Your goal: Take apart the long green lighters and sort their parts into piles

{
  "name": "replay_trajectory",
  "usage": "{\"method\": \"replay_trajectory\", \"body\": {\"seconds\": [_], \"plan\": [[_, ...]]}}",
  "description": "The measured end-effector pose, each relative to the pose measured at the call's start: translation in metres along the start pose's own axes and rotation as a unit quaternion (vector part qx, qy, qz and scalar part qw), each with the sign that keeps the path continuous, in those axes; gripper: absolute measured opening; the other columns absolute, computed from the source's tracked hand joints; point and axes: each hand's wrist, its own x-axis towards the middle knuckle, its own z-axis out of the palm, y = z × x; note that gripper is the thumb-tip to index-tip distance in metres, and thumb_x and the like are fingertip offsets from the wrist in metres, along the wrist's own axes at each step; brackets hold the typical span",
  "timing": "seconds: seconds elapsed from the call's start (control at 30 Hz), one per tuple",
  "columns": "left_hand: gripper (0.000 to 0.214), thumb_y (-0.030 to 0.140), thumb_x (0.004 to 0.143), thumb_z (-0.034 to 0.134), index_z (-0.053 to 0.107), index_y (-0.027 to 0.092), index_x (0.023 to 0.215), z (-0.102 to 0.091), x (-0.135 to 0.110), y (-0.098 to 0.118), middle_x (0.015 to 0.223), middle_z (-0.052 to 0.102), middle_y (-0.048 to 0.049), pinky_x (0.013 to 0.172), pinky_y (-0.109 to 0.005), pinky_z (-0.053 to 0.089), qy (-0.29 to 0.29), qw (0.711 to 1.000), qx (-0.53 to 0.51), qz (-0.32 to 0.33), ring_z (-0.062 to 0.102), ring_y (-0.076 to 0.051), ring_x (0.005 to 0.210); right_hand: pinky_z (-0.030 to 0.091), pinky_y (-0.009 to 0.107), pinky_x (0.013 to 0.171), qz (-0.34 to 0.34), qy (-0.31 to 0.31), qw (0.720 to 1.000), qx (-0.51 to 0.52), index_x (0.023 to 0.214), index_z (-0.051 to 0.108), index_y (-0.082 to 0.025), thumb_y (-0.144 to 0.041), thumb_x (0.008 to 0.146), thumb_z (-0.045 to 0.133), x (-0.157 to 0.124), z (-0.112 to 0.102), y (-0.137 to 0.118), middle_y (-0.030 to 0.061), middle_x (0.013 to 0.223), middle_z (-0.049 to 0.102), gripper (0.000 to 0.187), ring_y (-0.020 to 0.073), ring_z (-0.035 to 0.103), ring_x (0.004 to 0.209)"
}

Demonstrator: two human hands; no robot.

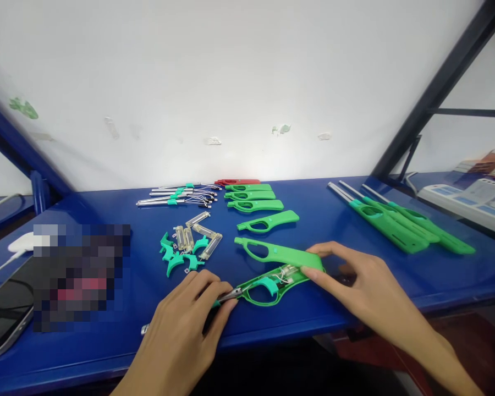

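Note:
My left hand point(190, 319) is closed on the metal nozzle point(231, 294) of a lighter, near its teal collar. Its far tip pokes out left of the hand. The nozzle's inner end meets the front of an open green half shell point(264, 300). Inside that shell sit a teal trigger point(269, 285), white wires and a clear fuel tank point(289, 270), partly covered. Between thumb and fingers, my right hand point(355, 280) grips the back end of a matching green half shell point(278, 254), held tilted above the open one, their rear ends close together.
Loose teal triggers point(175, 264) and clear tanks point(184, 239) lie ahead of my left hand. Behind are nozzles with wires point(173, 193), green shells point(256, 205) and a red shell point(239, 181). Assembled green lighters point(396, 225) lie right; a phone point(8, 308) lies left.

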Motion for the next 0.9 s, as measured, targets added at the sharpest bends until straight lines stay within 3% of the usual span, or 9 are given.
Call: {"method": "replay_trajectory", "body": {"seconds": [0.17, 0.23, 0.33, 0.4, 0.47, 0.57, 0.63, 0.7, 0.9], "plan": [[0.01, 0.022, 0.114, 0.057, 0.066, 0.026, 0.113, 0.0, 0.0, 0.001, 0.103, 0.069, -0.0005, 0.079, -0.034, 0.053, 0.002, 1.0, -0.004, 0.002, 0.068, -0.02, 0.088, 0.05, 0.034, 0.057, 0.012, 0.005, 1.0, -0.01, 0.106, 0.072, -0.032, -0.069, 0.1, 0.063, -0.001, 0.0, -0.001, -0.0048, 0.068, 0.069, 0.039, 0.0207, 0.06, 0.056], [0.01, 0.023, 0.114, 0.057, 0.066, 0.026, 0.113, 0.0, 0.0, 0.001, 0.103, 0.069, -0.0006, 0.08, -0.033, 0.053, 0.004, 1.0, -0.002, 0.002, 0.068, -0.02, 0.089, 0.047, 0.033, 0.054, 0.012, -0.012, 1.0, -0.001, 0.106, 0.071, -0.031, -0.069, 0.101, 0.062, -0.002, -0.001, 0.001, -0.0049, 0.064, 0.066, 0.039, 0.0205, 0.058, 0.054], [0.009, 0.025, 0.115, 0.057, 0.066, 0.025, 0.113, 0.0, -0.001, 0.0, 0.104, 0.069, -0.0008, 0.08, -0.033, 0.054, 0.006, 1.0, 0.002, 0.002, 0.068, -0.02, 0.089, 0.055, 0.033, 0.061, -0.005, -0.04, 0.999, 0.033, 0.122, 0.07, -0.032, -0.065, 0.102, 0.063, -0.003, -0.001, 0.007, -0.0007, 0.092, 0.078, 0.039, 0.0201, 0.066, 0.064], [0.009, 0.025, 0.115, 0.057, 0.066, 0.026, 0.113, 0.0, -0.001, 0.0, 0.104, 0.069, -0.0006, 0.08, -0.032, 0.054, 0.005, 1.0, 0.001, 0.002, 0.068, -0.019, 0.089, 0.06, 0.035, 0.072, -0.015, -0.053, 0.998, 0.038, 0.141, 0.065, -0.037, -0.063, 0.102, 0.065, -0.003, -0.001, 0.01, 0.002, 0.119, 0.078, 0.047, 0.0201, 0.071, 0.073], [0.008, 0.024, 0.115, 0.057, 0.065, 0.026, 0.113, 0.001, -0.001, -0.001, 0.104, 0.069, -0.0002, 0.08, -0.032, 0.054, 0.004, 1.0, -0.002, 0.005, 0.068, -0.019, 0.089, 0.061, 0.039, 0.08, -0.023, -0.057, 0.998, 0.024, 0.15, 0.062, -0.04, -0.064, 0.101, 0.068, -0.002, -0.001, 0.01, 0.0031, 0.128, 0.076, 0.055, 0.0224, 0.074, 0.083], [0.008, 0.024, 0.115, 0.057, 0.065, 0.026, 0.115, 0.001, -0.001, -0.002, 0.105, 0.068, -0.0001, 0.08, -0.031, 0.054, 0.002, 1.0, -0.007, 0.006, 0.068, -0.018, 0.09, 0.06, 0.041, 0.088, -0.037, -0.058, 0.997, 0.019, 0.134, 0.074, -0.036, -0.066, 0.101, 0.067, 0.001, 0.0, 0.005, 0.0043, 0.122, 0.079, 0.045, 0.0282, 0.076, 0.099], [0.008, 0.024, 0.115, 0.057, 0.065, 0.026, 0.114, 0.001, -0.001, -0.001, 0.105, 0.068, -0.0002, 0.08, -0.031, 0.054, 0.003, 1.0, -0.007, 0.007, 0.068, -0.018, 0.09, 0.059, 0.039, 0.079, -0.013, -0.061, 0.997, 0.041, 0.12, 0.076, -0.032, -0.067, 0.1, 0.066, 0.003, 0.0, 0.0, 0.004, 0.114, 0.08, 0.041, 0.0283, 0.076, 0.094], [0.008, 0.024, 0.115, 0.057, 0.065, 0.026, 0.114, 0.0, -0.001, -0.001, 0.104, 0.068, -0.0002, 0.08, -0.031, 0.054, 0.005, 1.0, -0.006, 0.01, 0.068, -0.018, 0.089, 0.058, 0.037, 0.07, 0.023, -0.069, 0.994, 0.079, 0.115, 0.072, -0.031, -0.068, 0.098, 0.066, 0.005, 0.0, -0.003, 0.003, 0.106, 0.08, 0.041, 0.0273, 0.076, 0.086], [0.008, 0.024, 0.114, 0.057, 0.065, 0.026, 0.112, 0.0, -0.001, 0.0, 0.103, 0.069, -0.0002, 0.078, -0.031, 0.054, 0.006, 1.0, -0.004, 0.007, 0.07, -0.018, 0.088, 0.057, 0.032, 0.068, 0.091, -0.11, 0.969, 0.203, 0.106, 0.057, -0.029, -0.068, 0.093, 0.072, 0.009, -0.002, -0.004, 0.0001, 0.099, 0.079, 0.044, 0.0233, 0.073, 0.082]]}}
